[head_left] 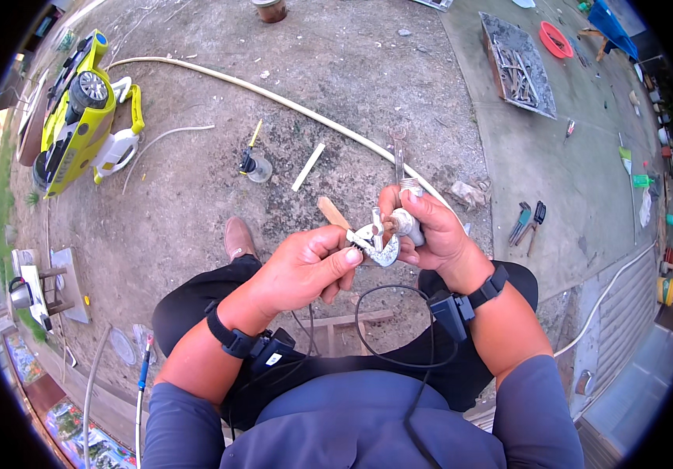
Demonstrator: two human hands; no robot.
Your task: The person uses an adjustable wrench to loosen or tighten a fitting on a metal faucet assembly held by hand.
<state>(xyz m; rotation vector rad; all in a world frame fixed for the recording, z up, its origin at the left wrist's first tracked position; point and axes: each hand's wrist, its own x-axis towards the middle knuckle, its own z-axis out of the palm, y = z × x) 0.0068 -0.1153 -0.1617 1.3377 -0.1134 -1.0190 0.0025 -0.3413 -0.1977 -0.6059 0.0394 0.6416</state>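
In front of me, my right hand (433,227) is closed around a worn whitish metal tap (407,223). The tap's threaded end points away from me, and its curved spout (384,253) reaches toward my left hand. My left hand (311,264) pinches a small brush-like tool at the spout. A flat wooden handle (332,212) sticks out beyond my left fingers, and dark bristles show near the fingertips. My fingers partly hide where tool and tap meet. Just past my right hand, a rusty wrench (399,152) lies on the ground.
Beyond my hands lie a pale strip (308,166), a small black-and-yellow device (256,166) and a long hose (274,95). A yellow-green ride-on toy car (78,117) lies tipped at left. At right are pliers (536,223), a metal tool tray (500,74) and a red basin (553,35).
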